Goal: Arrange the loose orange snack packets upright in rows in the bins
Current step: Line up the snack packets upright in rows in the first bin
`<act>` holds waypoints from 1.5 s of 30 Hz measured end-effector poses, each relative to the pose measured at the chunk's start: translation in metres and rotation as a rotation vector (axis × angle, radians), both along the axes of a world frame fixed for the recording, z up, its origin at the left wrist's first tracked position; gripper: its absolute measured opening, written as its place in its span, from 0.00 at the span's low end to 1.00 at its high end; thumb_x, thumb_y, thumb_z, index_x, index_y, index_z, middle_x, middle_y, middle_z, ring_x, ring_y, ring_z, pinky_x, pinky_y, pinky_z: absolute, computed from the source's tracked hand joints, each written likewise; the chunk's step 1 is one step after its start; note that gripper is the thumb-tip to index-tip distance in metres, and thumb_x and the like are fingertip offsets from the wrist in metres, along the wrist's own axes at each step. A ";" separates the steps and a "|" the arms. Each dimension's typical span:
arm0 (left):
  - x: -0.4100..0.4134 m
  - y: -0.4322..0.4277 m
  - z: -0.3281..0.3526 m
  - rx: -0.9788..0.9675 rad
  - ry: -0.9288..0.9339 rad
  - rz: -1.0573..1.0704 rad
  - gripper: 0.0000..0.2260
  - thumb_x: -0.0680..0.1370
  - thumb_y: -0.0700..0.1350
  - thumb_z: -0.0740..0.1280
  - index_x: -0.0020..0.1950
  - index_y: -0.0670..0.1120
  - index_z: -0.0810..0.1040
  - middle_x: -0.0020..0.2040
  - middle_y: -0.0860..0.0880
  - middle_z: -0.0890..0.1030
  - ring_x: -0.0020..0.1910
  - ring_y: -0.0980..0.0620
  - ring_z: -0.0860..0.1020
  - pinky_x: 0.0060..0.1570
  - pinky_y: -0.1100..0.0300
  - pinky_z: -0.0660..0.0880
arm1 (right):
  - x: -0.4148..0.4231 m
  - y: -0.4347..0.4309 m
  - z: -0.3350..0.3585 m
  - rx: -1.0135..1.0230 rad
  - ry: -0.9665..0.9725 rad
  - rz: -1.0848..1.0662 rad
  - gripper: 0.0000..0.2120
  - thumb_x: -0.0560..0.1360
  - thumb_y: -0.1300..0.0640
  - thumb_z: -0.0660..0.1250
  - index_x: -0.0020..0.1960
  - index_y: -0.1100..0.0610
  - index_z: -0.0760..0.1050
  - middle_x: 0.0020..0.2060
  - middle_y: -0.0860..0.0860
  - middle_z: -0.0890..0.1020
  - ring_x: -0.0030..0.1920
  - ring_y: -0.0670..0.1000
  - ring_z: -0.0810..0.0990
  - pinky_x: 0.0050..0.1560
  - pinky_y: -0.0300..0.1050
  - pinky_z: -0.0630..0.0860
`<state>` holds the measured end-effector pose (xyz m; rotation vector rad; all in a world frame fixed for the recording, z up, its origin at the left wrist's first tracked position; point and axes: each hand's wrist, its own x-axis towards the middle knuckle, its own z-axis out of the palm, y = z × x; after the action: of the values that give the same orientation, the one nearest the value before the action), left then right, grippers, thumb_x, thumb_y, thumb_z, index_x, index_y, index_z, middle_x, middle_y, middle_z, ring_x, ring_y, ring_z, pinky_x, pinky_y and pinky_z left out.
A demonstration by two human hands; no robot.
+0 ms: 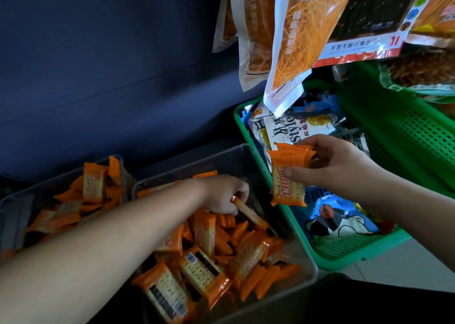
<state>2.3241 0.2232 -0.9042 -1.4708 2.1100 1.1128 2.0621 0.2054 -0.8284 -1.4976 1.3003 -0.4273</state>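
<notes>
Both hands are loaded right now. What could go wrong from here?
1. The right hand pinches several orange packets over the green basket rim; one might slip into it.
2. The left hand grips a packet in the jumbled clear bin; lifting it may topple neighbours.

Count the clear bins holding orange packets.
2: the left bin at the far left edge, and the middle bin, where the left hand grips a packet. Others may be out of frame.
</notes>
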 end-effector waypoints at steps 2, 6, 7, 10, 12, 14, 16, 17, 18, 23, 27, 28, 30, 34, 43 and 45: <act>0.006 0.011 0.010 -0.116 -0.061 -0.027 0.08 0.78 0.48 0.73 0.54 0.54 0.76 0.48 0.52 0.80 0.47 0.50 0.79 0.46 0.51 0.77 | 0.004 -0.002 -0.001 -0.031 -0.012 0.013 0.23 0.66 0.49 0.83 0.58 0.46 0.79 0.46 0.49 0.88 0.48 0.53 0.87 0.55 0.57 0.84; 0.028 0.039 0.043 -0.325 -0.151 -0.009 0.10 0.78 0.47 0.73 0.53 0.56 0.72 0.46 0.53 0.75 0.49 0.47 0.78 0.43 0.54 0.71 | 0.028 -0.003 -0.008 -0.101 -0.008 0.051 0.24 0.68 0.51 0.83 0.59 0.45 0.77 0.47 0.46 0.86 0.46 0.47 0.85 0.48 0.48 0.82; 0.036 0.046 0.051 -0.362 -0.148 -0.003 0.11 0.77 0.46 0.73 0.53 0.56 0.73 0.45 0.53 0.75 0.49 0.47 0.78 0.42 0.54 0.69 | 0.034 -0.004 -0.013 -0.128 -0.005 0.059 0.24 0.67 0.50 0.83 0.59 0.45 0.76 0.48 0.46 0.86 0.47 0.47 0.85 0.51 0.50 0.83; 0.052 0.069 0.066 -0.408 -0.130 0.085 0.11 0.77 0.45 0.72 0.57 0.55 0.77 0.48 0.54 0.78 0.52 0.48 0.79 0.40 0.58 0.62 | 0.057 -0.008 -0.030 -0.194 0.052 0.132 0.28 0.65 0.47 0.83 0.60 0.43 0.74 0.51 0.46 0.84 0.53 0.49 0.84 0.58 0.59 0.82; 0.057 0.081 0.066 -0.424 -0.102 0.209 0.13 0.78 0.46 0.73 0.60 0.57 0.77 0.50 0.56 0.77 0.53 0.52 0.79 0.40 0.59 0.62 | 0.072 -0.012 -0.040 -0.228 0.106 0.186 0.31 0.63 0.43 0.81 0.61 0.42 0.71 0.51 0.47 0.82 0.53 0.51 0.83 0.58 0.58 0.81; 0.061 0.085 0.062 -0.433 -0.052 0.341 0.12 0.77 0.47 0.74 0.57 0.58 0.78 0.51 0.57 0.78 0.52 0.54 0.79 0.43 0.58 0.69 | 0.086 -0.019 -0.048 -0.266 0.168 0.242 0.30 0.65 0.45 0.81 0.62 0.43 0.69 0.51 0.49 0.81 0.52 0.53 0.82 0.57 0.55 0.80; 0.064 0.086 0.058 -0.427 -0.016 0.433 0.11 0.75 0.47 0.75 0.53 0.58 0.78 0.53 0.57 0.81 0.53 0.54 0.80 0.49 0.55 0.77 | 0.094 -0.026 -0.056 -0.309 0.275 0.337 0.29 0.69 0.48 0.81 0.64 0.45 0.69 0.53 0.49 0.80 0.54 0.54 0.80 0.54 0.50 0.77; 0.064 0.085 0.057 -0.431 -0.022 0.454 0.10 0.75 0.47 0.75 0.52 0.58 0.78 0.53 0.56 0.82 0.53 0.54 0.80 0.50 0.55 0.78 | 0.097 -0.028 -0.060 -0.335 0.329 0.376 0.30 0.70 0.48 0.80 0.66 0.47 0.69 0.54 0.48 0.78 0.57 0.53 0.78 0.54 0.47 0.74; 0.064 0.084 0.056 -0.437 -0.037 0.461 0.09 0.75 0.48 0.74 0.52 0.58 0.79 0.52 0.56 0.82 0.52 0.55 0.80 0.48 0.56 0.77 | 0.099 -0.029 -0.063 -0.374 0.367 0.411 0.31 0.70 0.47 0.80 0.68 0.49 0.69 0.55 0.47 0.76 0.61 0.53 0.75 0.56 0.45 0.71; 0.069 0.074 0.056 -0.417 0.032 0.533 0.06 0.73 0.48 0.75 0.48 0.55 0.82 0.47 0.57 0.84 0.48 0.58 0.81 0.36 0.71 0.70 | 0.106 -0.037 -0.071 -0.660 0.726 0.571 0.34 0.69 0.34 0.74 0.71 0.42 0.69 0.69 0.49 0.65 0.70 0.55 0.60 0.67 0.53 0.59; 0.072 0.069 0.055 -0.326 0.128 0.664 0.07 0.73 0.46 0.77 0.49 0.53 0.82 0.45 0.56 0.86 0.45 0.58 0.84 0.47 0.57 0.81 | 0.103 -0.042 -0.079 -0.585 0.889 0.504 0.31 0.69 0.34 0.72 0.69 0.38 0.71 0.68 0.51 0.62 0.69 0.58 0.63 0.69 0.57 0.63; 0.072 0.068 0.053 -0.315 0.149 0.698 0.08 0.73 0.47 0.78 0.49 0.53 0.82 0.45 0.56 0.87 0.44 0.58 0.84 0.48 0.54 0.82 | 0.106 -0.041 -0.080 -0.578 0.892 0.476 0.29 0.69 0.37 0.73 0.69 0.38 0.71 0.67 0.51 0.62 0.69 0.57 0.64 0.69 0.56 0.63; 0.073 0.068 0.049 -0.286 0.197 0.781 0.09 0.72 0.47 0.79 0.48 0.53 0.82 0.43 0.55 0.87 0.43 0.56 0.85 0.50 0.51 0.83 | 0.113 -0.038 -0.080 -0.582 0.883 0.431 0.29 0.70 0.42 0.74 0.69 0.41 0.70 0.65 0.51 0.63 0.67 0.56 0.67 0.68 0.55 0.64; 0.072 0.071 0.057 -0.248 0.348 0.941 0.07 0.74 0.44 0.78 0.47 0.49 0.82 0.40 0.51 0.88 0.42 0.45 0.87 0.50 0.43 0.84 | 0.112 -0.033 -0.067 -0.493 0.721 0.355 0.35 0.67 0.42 0.79 0.69 0.46 0.70 0.64 0.50 0.66 0.66 0.55 0.70 0.63 0.52 0.70; 0.058 0.094 0.106 -0.152 0.602 1.059 0.08 0.75 0.39 0.79 0.51 0.44 0.83 0.43 0.45 0.88 0.41 0.46 0.86 0.45 0.50 0.82 | 0.099 0.015 0.026 0.102 -0.222 0.238 0.18 0.75 0.62 0.77 0.64 0.54 0.80 0.54 0.53 0.88 0.57 0.55 0.86 0.59 0.52 0.83; 0.053 0.105 0.115 -0.143 0.630 1.038 0.08 0.75 0.41 0.79 0.51 0.47 0.84 0.45 0.46 0.88 0.44 0.45 0.87 0.49 0.50 0.82 | 0.098 0.030 0.035 0.134 -0.287 0.173 0.13 0.77 0.61 0.75 0.60 0.58 0.81 0.52 0.59 0.88 0.56 0.64 0.85 0.61 0.63 0.82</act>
<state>2.3772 0.3278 -0.7896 -2.6928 1.7088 2.0006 2.1604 0.2352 -0.7932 -1.3667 0.9481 -0.4167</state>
